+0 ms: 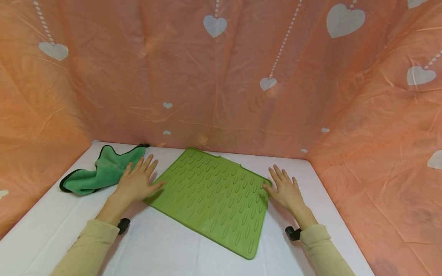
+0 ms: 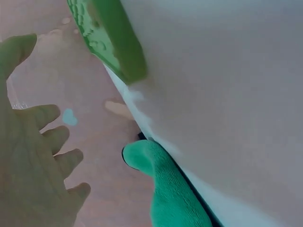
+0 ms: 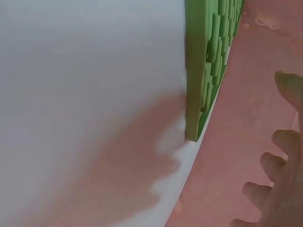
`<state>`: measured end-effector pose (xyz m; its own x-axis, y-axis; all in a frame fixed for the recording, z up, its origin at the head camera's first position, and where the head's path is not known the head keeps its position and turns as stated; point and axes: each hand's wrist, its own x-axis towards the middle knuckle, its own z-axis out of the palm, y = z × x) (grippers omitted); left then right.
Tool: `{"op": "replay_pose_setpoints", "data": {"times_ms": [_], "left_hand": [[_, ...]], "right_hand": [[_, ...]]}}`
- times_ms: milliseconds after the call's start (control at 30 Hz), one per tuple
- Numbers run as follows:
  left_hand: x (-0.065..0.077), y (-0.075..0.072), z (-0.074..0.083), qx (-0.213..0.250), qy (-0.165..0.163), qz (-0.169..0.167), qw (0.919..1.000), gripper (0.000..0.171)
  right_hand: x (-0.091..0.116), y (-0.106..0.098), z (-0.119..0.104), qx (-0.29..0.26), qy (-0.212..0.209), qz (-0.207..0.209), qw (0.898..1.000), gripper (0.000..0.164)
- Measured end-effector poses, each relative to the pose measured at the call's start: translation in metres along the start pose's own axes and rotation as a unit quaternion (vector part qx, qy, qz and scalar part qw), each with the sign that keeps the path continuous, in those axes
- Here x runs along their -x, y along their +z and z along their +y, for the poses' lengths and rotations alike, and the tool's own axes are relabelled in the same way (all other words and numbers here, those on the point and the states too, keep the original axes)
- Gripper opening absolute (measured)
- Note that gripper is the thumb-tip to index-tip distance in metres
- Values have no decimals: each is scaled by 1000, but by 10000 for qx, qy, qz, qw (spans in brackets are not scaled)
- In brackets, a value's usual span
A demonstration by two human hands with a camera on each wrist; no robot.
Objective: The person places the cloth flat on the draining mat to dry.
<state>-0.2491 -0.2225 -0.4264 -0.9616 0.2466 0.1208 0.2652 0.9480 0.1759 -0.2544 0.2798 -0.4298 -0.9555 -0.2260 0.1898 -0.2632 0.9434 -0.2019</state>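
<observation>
A flat green mat (image 1: 210, 199) with raised oval ridges lies at an angle on the white table. My left hand (image 1: 136, 184) is spread over the gap between the mat's left corner and a crumpled green cloth (image 1: 107, 170) with black edging. In the left wrist view its fingers (image 2: 45, 116) look straight and apart, holding nothing. Beside the mat's right corner, my right hand (image 1: 286, 191) is spread too, its thumb over the mat's edge. The right wrist view shows that hand's shadow on the table, below the mat's edge (image 3: 193, 94).
White cloth covers the table (image 1: 162, 245). Behind it and on both sides hang orange sheets (image 1: 221, 96) printed with pale hearts. A black wrist device (image 1: 123, 226) is on the left wrist, and another black device (image 1: 292, 233) is on the right.
</observation>
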Motion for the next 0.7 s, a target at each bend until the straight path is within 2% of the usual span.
{"op": "replay_pose_setpoints", "data": {"times_ms": [267, 700], "left_hand": [[3, 0, -20, -60, 211, 263, 9994, 84], [11, -1, -49, -83, 238, 155, 9996, 82]], "right_hand": [[14, 0, -5, -96, -257, 30, 9996, 76], [41, 3, -17, -286, -678, -279, 9969, 76]]}}
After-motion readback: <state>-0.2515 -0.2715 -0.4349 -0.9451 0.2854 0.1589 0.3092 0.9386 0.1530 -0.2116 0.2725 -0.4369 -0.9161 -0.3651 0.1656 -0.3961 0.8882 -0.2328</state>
